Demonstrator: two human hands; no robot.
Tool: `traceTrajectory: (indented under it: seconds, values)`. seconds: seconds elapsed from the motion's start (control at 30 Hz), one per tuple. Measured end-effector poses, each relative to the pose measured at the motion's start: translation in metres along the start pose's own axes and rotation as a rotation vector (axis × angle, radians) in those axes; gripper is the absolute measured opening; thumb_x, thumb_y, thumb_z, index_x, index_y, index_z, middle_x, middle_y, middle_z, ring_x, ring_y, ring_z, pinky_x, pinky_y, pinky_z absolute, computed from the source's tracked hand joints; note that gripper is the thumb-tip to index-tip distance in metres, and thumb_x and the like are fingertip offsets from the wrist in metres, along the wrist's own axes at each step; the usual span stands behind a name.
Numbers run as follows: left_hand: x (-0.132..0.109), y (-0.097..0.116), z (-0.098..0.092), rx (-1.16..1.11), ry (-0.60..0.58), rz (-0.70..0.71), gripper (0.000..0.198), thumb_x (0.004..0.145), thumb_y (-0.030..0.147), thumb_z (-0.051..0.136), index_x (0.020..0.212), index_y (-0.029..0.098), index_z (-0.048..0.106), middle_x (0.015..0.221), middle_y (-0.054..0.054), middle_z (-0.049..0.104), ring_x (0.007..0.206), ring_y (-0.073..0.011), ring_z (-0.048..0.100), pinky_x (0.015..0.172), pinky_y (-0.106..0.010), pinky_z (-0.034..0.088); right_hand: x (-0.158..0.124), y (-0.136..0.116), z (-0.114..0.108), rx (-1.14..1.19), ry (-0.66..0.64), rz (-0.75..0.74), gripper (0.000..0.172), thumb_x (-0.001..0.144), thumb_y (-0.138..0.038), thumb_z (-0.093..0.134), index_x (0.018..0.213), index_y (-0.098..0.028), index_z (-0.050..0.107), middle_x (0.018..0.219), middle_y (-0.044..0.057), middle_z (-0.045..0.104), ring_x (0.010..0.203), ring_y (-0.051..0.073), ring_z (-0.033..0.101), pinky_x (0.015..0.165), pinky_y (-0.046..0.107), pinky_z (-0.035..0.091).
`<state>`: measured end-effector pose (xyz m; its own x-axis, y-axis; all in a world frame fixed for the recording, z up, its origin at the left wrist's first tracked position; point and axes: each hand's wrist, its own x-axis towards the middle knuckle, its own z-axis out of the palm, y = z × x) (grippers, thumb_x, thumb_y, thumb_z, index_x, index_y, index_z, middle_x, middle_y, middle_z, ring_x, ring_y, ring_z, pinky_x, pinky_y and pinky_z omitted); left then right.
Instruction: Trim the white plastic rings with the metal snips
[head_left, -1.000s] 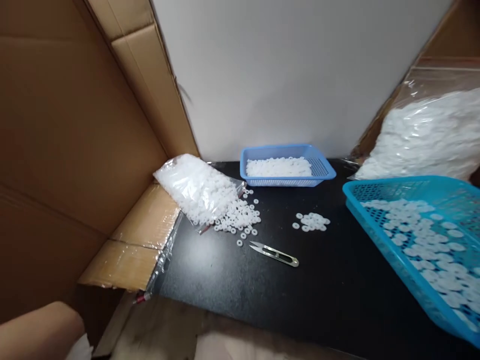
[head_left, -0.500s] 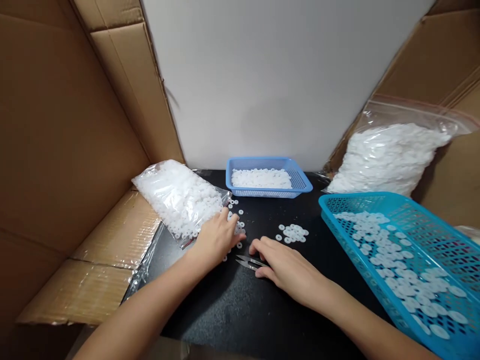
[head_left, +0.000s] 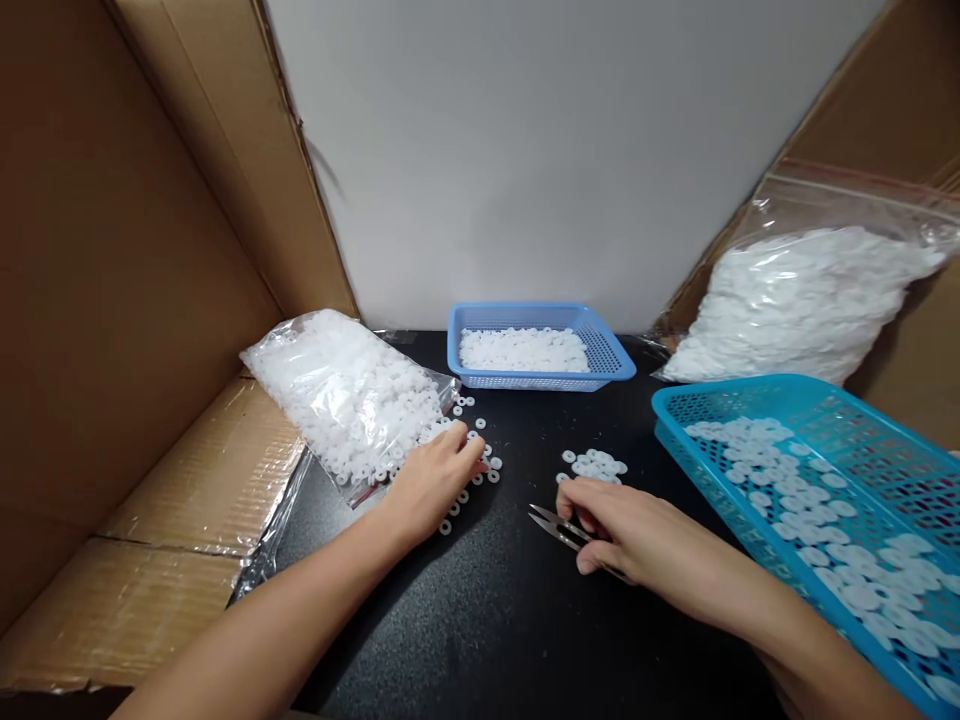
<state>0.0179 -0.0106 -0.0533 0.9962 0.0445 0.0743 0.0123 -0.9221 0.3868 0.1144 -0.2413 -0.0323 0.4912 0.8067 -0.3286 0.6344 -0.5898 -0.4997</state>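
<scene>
My right hand [head_left: 630,525] is closed round a pair of metal thread snips [head_left: 556,524], their two blades slightly apart and pointing left. Just beyond it lies a small pile of white plastic rings [head_left: 596,464]. My left hand [head_left: 431,480] is closed, fingers bent and fingertips together, over loose white rings [head_left: 454,508] at the mouth of a clear zip bag [head_left: 349,400]. Anything between those fingertips is too small and too covered to make out. The bag lies on its side, full of similar rings.
A light blue basket [head_left: 541,381] with white rings stands at the back of the black table [head_left: 465,620]. On the right is a larger turquoise basket [head_left: 720,500] holding flat white pieces. Behind it leans a full clear bag [head_left: 810,300]. Cardboard [head_left: 135,230] walls the left side.
My right hand has moved right with the snips, away from my left hand and towards the small pile. My left hand stays at the loose rings, its fingers drawn closer together.
</scene>
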Motion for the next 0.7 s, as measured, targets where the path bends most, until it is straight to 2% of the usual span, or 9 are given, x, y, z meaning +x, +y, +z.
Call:
traceTrajectory:
  seconds: [0.13,0.23,0.33,0.43,0.53,0.6,0.7]
  values:
    - [-0.002,-0.006,-0.002,-0.211,0.064,-0.036,0.013,0.096,0.020,0.060,0.085,0.022,0.056,0.092,-0.001,0.055,0.079,-0.0192,0.055,0.071,-0.032,0.044,0.011,-0.007,-0.004,0.001,0.189,-0.065,0.012,0.090,-0.016,0.066,0.090,-0.024,0.056,0.090,0.001,0.066,0.080,0.020,0.063,0.071,0.031,0.043]
    - [-0.001,-0.010,-0.007,-0.404,0.129,-0.074,0.014,0.091,0.018,0.065,0.079,0.021,0.058,0.087,0.000,0.056,0.079,-0.0185,0.054,0.073,-0.031,0.043,0.027,-0.022,-0.002,0.017,0.318,-0.154,0.010,0.097,-0.015,0.055,0.093,-0.023,0.057,0.092,0.002,0.066,0.080,0.020,0.065,0.073,0.032,0.048]
    - [0.000,-0.011,-0.011,-0.626,0.195,-0.146,0.018,0.087,0.022,0.070,0.074,0.020,0.059,0.077,0.001,0.055,0.074,-0.0172,0.050,0.069,-0.029,0.041,0.045,-0.036,0.005,0.007,0.350,-0.179,0.010,0.095,-0.013,0.058,0.098,-0.023,0.059,0.099,0.004,0.065,0.085,0.020,0.066,0.077,0.033,0.050]
    - [0.000,-0.009,-0.016,-0.897,0.229,-0.254,0.028,0.086,0.039,0.074,0.075,0.019,0.057,0.069,0.002,0.050,0.064,-0.0139,0.043,0.059,-0.025,0.036,0.059,-0.043,0.015,0.002,0.348,-0.199,0.012,0.091,-0.014,0.066,0.096,-0.023,0.059,0.101,0.005,0.063,0.090,0.022,0.066,0.077,0.033,0.050]
    - [-0.001,-0.003,-0.024,-1.200,0.221,-0.374,0.042,0.086,0.055,0.069,0.075,0.020,0.050,0.065,0.006,0.038,0.055,-0.0092,0.032,0.050,-0.020,0.029,0.064,-0.042,0.024,0.015,0.338,-0.221,0.018,0.089,-0.008,0.065,0.089,-0.023,0.055,0.095,0.002,0.059,0.082,0.019,0.062,0.071,0.029,0.048]
    - [-0.002,0.003,-0.030,-1.373,0.196,-0.447,0.039,0.088,0.050,0.066,0.074,0.020,0.045,0.069,0.005,0.039,0.054,-0.0070,0.031,0.047,-0.016,0.025,0.064,-0.038,0.027,0.030,0.333,-0.233,0.022,0.085,-0.004,0.063,0.086,-0.023,0.052,0.088,-0.001,0.054,0.073,0.016,0.058,0.066,0.027,0.044]
    - [-0.003,0.010,-0.037,-1.547,0.133,-0.540,0.026,0.094,0.028,0.051,0.072,0.020,0.040,0.071,0.003,0.040,0.051,-0.0052,0.031,0.044,-0.013,0.024,0.062,-0.029,0.030,0.070,0.347,-0.233,0.024,0.081,-0.002,0.059,0.085,-0.024,0.050,0.084,-0.003,0.048,0.068,0.015,0.053,0.063,0.027,0.041]
